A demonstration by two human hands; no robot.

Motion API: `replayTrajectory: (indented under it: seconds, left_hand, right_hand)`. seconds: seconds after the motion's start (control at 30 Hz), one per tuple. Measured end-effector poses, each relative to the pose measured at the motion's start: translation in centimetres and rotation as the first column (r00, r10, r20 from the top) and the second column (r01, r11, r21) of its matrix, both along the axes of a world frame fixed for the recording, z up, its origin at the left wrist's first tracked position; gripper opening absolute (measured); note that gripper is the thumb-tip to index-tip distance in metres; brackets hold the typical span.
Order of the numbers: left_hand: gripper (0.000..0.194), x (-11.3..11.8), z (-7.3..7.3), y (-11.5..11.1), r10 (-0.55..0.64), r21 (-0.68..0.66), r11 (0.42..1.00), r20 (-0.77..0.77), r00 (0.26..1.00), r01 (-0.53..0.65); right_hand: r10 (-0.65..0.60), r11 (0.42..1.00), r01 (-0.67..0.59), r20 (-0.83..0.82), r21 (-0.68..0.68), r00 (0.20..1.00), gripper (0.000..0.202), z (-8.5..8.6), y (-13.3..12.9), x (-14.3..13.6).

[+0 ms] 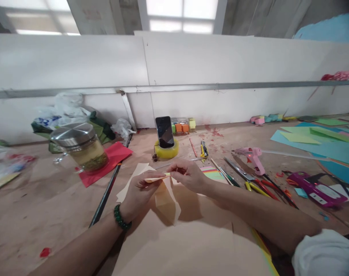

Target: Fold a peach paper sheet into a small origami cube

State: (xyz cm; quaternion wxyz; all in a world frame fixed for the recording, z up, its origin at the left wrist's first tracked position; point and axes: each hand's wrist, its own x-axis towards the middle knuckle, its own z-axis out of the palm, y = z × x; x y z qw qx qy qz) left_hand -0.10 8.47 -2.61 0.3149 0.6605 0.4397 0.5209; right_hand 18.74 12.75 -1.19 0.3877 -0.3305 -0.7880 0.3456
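Note:
In the head view, my left hand (140,190), with a green bead bracelet at the wrist, is closed on a folded piece of pale orange paper (167,201). The paper's lower part hangs down in a point between my hands. My right hand (187,175) is pinched at the paper's upper right end, its thumb and forefinger together. Whatever small part lies between those fingertips is hidden. Below both hands spreads a large pale peach sheet (185,249). A stack of coloured paper (213,173) shows just past my right wrist.
A glass tea jar (89,153) stands on red paper at the left. A phone (164,131) rests in a yellow tape roll (166,149). Rightward lie a cutter (203,148), scissors (243,172), a pink glue gun (253,156) and a purple power strip (318,189).

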Motion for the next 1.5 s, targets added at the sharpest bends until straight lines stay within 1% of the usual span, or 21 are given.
replayTrajectory:
  seconds: [0.07, 0.17, 0.3, 0.37, 0.47, 0.57, 0.67, 0.77, 0.83, 0.9, 0.97, 1.07, 1.13, 1.2, 1.27, 1.37, 1.43, 1.5]
  left_hand:
    - [0.017, 0.0, 0.2, -0.1, 0.002, -0.02, 1.0, -0.004, 1.0, -0.002]
    - [0.018, 0.1, 0.5, -0.3, -0.016, -0.09, 0.996, -0.021, 1.0, 0.014]
    - [0.021, 0.4, 0.7, -0.5, -0.021, -0.158, 0.987, -0.032, 0.999, 0.016]
    - [0.021, 0.4, 0.7, -0.6, -0.018, -0.132, 0.991, -0.077, 0.997, 0.007]
    - [0.022, 0.5, 0.7, -0.7, 0.001, -0.034, 0.999, -0.206, 0.978, -0.008]
    - [0.025, 0.7, 0.6, -0.9, -0.016, 0.003, 1.0, -0.31, 0.951, 0.018]
    - [0.024, 0.9, 0.4, -1.1, -0.037, -0.011, 0.999, -0.37, 0.928, 0.036]
    - [0.022, 1.1, 0.3, -1.1, -0.039, -0.037, 0.999, -0.374, 0.927, 0.027]
    - [0.02, 1.1, 0.4, -1.1, -0.089, -0.103, 0.993, -0.351, 0.932, 0.056]
    - [0.017, 1.1, 0.6, -1.0, -0.144, -0.205, 0.976, -0.32, 0.936, 0.08]
    - [0.017, 1.0, 0.8, -0.9, -0.157, -0.284, 0.956, -0.296, 0.942, 0.07]
    - [0.023, 0.8, 0.9, -0.9, -0.141, -0.325, 0.945, -0.282, 0.949, 0.043]
    - [0.024, 0.7, 0.8, -0.9, -0.147, -0.337, 0.94, -0.277, 0.95, 0.048]
    - [0.023, 0.7, 0.7, -1.0, -0.151, -0.336, 0.941, -0.283, 0.947, 0.049]
    - [0.023, 0.8, 0.5, -1.1, -0.155, -0.312, 0.948, -0.306, 0.939, 0.055]
    - [0.024, 1.1, 0.5, -1.3, -0.101, -0.22, 0.975, -0.418, 0.903, 0.007]
    - [0.026, 1.2, 0.6, -1.5, -0.056, -0.153, 0.988, -0.509, 0.859, -0.026]
    - [0.03, 1.3, 0.7, -1.6, -0.041, -0.114, 0.993, -0.58, 0.814, -0.031]
  right_hand:
    - [0.031, 0.999, -0.03, -0.022, 0.036, 0.999, 0.015, -0.3, 0.3, 0.0]
    - [0.059, 0.995, -0.055, -0.043, 0.078, 0.997, 0.012, -0.4, 0.2, -0.1]
    - [0.087, 0.994, -0.084, -0.031, 0.074, 0.996, 0.011, -0.3, -0.1, -0.1]
    - [0.111, 0.991, -0.11, -0.02, 0.074, 0.994, 0.012, -0.2, -0.2, -0.1]
    - [0.147, 0.986, -0.145, -0.018, 0.088, 0.989, 0.012, 0.1, -0.5, 0.0]
    - [0.157, 0.979, -0.161, 0.044, 0.121, 0.987, 0.004, 0.5, -1.1, -0.1]
    - [0.103, 0.976, -0.127, 0.143, 0.175, 0.984, 0.006, 0.6, -1.6, -0.3]
    - [0.037, 0.982, -0.073, 0.2, 0.173, 0.979, 0.011, 0.5, -1.8, -0.4]
    - [0.013, 0.986, -0.049, 0.22, 0.158, 0.975, 0.014, 0.4, -1.6, -0.4]
    - [0.001, 0.989, -0.033, 0.225, 0.141, 0.974, 0.014, 0.2, -1.3, -0.4]
    - [0.002, 0.993, -0.029, 0.22, 0.117, 0.976, 0.014, 0.0, -1.0, -0.3]
    - [0.004, 0.996, -0.022, 0.205, 0.085, 0.979, 0.012, 0.0, -0.7, -0.3]
    - [0.035, 0.996, -0.049, 0.193, 0.07, 0.981, 0.013, 0.2, -0.6, -0.2]
    - [0.13, 0.991, -0.133, 0.174, 0.007, 0.976, 0.016, 0.4, -0.5, -0.1]
    - [0.21, 0.974, -0.196, 0.129, -0.109, 0.969, 0.018, 0.6, -0.2, 0.0]
    - [0.202, 0.954, -0.173, 0.101, -0.245, 0.974, 0.022, 0.4, 0.0, 0.0]
    - [0.206, 0.943, -0.163, 0.126, -0.291, 0.97, 0.02, 0.1, 0.0, 0.0]
    - [0.221, 0.933, -0.161, 0.159, -0.322, 0.962, 0.016, 0.0, 0.0, -0.1]
